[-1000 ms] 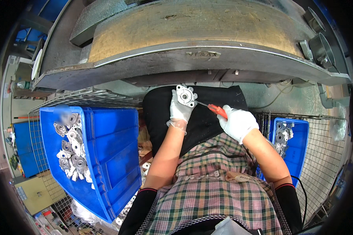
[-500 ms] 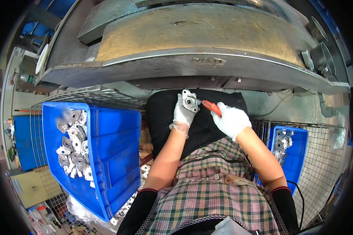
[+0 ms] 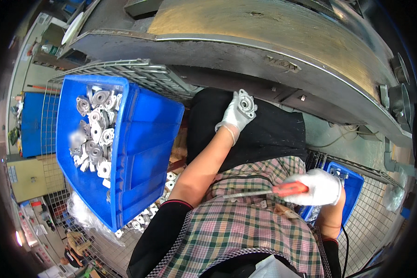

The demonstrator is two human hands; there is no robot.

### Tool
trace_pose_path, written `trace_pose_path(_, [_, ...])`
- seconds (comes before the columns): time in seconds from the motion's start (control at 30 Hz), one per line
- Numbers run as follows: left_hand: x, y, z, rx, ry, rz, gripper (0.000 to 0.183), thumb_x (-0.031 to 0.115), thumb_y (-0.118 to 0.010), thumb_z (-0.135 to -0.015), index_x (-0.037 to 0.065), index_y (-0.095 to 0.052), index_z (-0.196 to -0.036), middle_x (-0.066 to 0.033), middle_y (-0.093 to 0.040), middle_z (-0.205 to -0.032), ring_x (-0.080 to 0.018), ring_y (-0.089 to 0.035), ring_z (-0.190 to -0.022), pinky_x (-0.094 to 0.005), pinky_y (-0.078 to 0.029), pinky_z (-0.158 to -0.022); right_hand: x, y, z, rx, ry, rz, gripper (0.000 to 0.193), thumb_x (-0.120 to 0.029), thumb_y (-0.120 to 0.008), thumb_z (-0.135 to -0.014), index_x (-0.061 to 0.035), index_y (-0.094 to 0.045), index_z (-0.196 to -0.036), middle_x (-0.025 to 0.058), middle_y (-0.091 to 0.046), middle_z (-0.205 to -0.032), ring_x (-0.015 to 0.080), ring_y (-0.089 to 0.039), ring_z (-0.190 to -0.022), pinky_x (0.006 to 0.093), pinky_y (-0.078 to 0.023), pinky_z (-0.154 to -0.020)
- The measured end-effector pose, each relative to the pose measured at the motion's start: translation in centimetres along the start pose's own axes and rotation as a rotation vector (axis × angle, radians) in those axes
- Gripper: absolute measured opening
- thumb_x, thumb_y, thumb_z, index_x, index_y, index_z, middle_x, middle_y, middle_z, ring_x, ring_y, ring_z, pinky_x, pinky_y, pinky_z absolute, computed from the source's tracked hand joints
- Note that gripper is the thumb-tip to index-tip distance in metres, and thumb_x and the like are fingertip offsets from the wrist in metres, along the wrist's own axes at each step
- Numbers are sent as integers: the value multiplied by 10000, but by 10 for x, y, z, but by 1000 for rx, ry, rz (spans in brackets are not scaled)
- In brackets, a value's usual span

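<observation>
Silvery metal casting (image 3: 247, 103) sits between one and two o'clock from the view's middle, over black cloth (image 3: 217, 134), grasped by the gloved fingers of the left hand (image 3: 236, 116). At four o'clock the right hand (image 3: 317, 186) has its fingers clenched round a red-handled tool (image 3: 285, 189), whose thin shaft points toward nine. Loose castings (image 3: 96, 133) fill part of a blue bin (image 3: 148, 148) at nine, while a worn, dark-lettered label (image 3: 283, 64) marks the table (image 3: 245, 23) edge beyond the left hand.
</observation>
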State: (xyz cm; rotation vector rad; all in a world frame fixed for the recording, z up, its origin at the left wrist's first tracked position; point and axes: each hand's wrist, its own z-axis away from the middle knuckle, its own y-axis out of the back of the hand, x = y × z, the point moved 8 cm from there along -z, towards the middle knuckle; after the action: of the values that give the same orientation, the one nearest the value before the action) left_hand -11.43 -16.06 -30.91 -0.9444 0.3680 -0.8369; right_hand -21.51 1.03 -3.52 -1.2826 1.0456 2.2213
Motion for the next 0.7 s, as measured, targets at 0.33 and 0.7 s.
trace_pose_path(0.33, [-1, -86, 76, -360, 28, -60, 406, 427, -435, -970, 144, -519, -1249, -117, -572, -1189, -393, -531, -1081, -528, -443, -879, 47, 118, 175, 1355, -225, -85, 217, -102, -705, -829, -51, -577, -998, -11, -581, -840, 94, -530, -712, 241, -448, -689])
trace_pose_path(0.7, [-23, -153, 130, -377, -14, -302, 489, 419, -438, -970, 33, -479, -1268, -193, -528, -1245, -405, -523, -1142, -501, -471, -913, 225, 144, 448, 1975, -1089, 620, 545, -420, -701, -808, -10, -628, -1160, 175, -659, -1117, 290, -630, -998, 351, -456, -896])
